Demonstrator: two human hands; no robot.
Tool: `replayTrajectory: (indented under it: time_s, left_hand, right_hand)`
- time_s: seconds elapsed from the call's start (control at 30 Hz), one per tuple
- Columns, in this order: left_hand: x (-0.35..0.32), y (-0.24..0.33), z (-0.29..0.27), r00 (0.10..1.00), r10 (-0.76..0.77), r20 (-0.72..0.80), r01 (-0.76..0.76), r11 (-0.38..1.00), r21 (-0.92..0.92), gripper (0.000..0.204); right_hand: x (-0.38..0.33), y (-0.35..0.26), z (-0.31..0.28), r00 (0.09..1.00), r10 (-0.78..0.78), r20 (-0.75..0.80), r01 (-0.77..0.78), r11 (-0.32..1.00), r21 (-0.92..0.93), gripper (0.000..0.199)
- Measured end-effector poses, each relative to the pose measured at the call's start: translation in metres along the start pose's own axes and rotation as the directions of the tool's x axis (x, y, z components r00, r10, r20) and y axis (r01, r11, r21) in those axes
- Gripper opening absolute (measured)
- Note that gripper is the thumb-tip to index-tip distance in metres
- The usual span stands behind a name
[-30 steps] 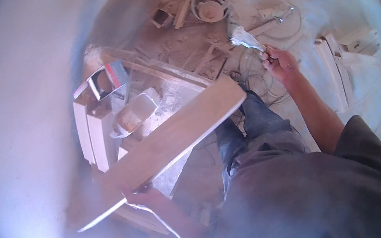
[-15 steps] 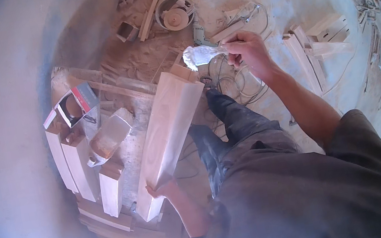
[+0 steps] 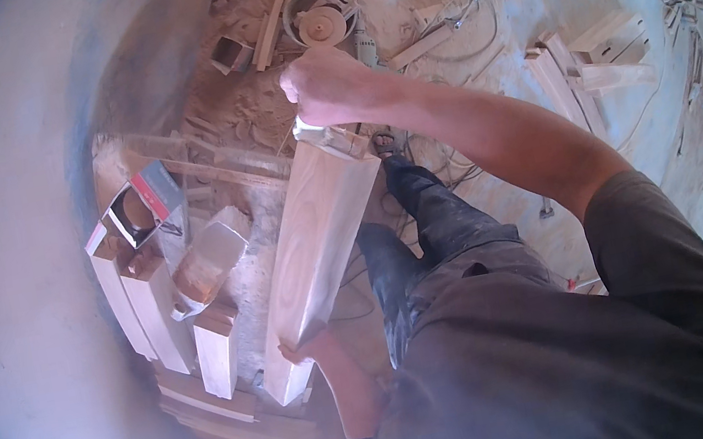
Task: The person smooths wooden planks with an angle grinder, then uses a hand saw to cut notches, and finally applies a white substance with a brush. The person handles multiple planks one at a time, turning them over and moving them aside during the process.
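Observation:
A long, pale, squared wooden post (image 3: 315, 225) slants away in front of me, with a narrower stub (image 3: 343, 140) at its far end. My left hand (image 3: 310, 347) holds the post's near end from the right side; its thumb shows on the wood and the other fingers are hidden beneath. At the far end, my right hand (image 3: 320, 87) is closed around a white-smeared brush (image 3: 309, 131), mostly covered by the fist. The brush's white end meets the post's end beside the stub. Left of the post lies an open, cut-down plastic container (image 3: 212, 247) with brownish residue inside.
Shorter wooden posts (image 3: 218, 349) and a red and grey open box (image 3: 156, 192) stand at the left. Beyond the post are a round tub (image 3: 321, 10), a greenish power tool (image 3: 367, 49) and sawdust. Wooden pieces (image 3: 566, 86) and cables lie on the floor at right.
My right hand has swung left and down from the air beside the post, bringing the brush onto its far end. My left hand stays on the near end.

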State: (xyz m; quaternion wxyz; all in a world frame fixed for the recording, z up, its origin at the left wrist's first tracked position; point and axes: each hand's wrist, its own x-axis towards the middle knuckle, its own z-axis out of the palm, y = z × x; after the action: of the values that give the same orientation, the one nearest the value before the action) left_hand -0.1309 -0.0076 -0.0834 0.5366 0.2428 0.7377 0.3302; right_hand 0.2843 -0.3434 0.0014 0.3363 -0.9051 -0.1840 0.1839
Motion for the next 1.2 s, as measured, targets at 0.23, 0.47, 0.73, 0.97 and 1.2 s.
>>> replayTrajectory:
  time_s: [0.23,0.47,0.73,0.97,1.2]
  left_hand:
    - [0.05,-0.002,-0.027,0.999,0.024,0.031,-0.025,1.0,0.012,0.06]
    - [0.055,0.0,-0.023,0.997,-0.063,0.052,0.06,0.997,0.054,0.059]
    - [0.098,0.0,-0.038,0.999,-0.03,-0.041,0.033,0.997,0.075,0.066]
    - [0.109,-0.023,-0.042,0.885,0.458,0.082,-0.465,0.873,0.147,0.062]
    - [-0.009,0.011,0.019,0.994,-0.048,0.097,0.036,0.992,0.12,0.067]
  right_hand:
    - [-0.106,-0.008,0.005,0.974,-0.084,-0.209,0.134,0.962,0.24,0.012]
    - [-0.169,0.001,-0.056,0.989,0.045,-0.142,-0.003,0.958,0.288,0.02]
    - [-0.095,-0.018,-0.04,0.947,-0.301,0.115,0.299,0.954,0.032,0.012]
    - [-0.029,-0.002,-0.013,0.744,-0.615,0.26,0.664,0.724,-0.186,0.016]
    - [-0.118,-0.002,-0.068,0.888,-0.441,0.13,0.442,0.897,0.024,0.012]
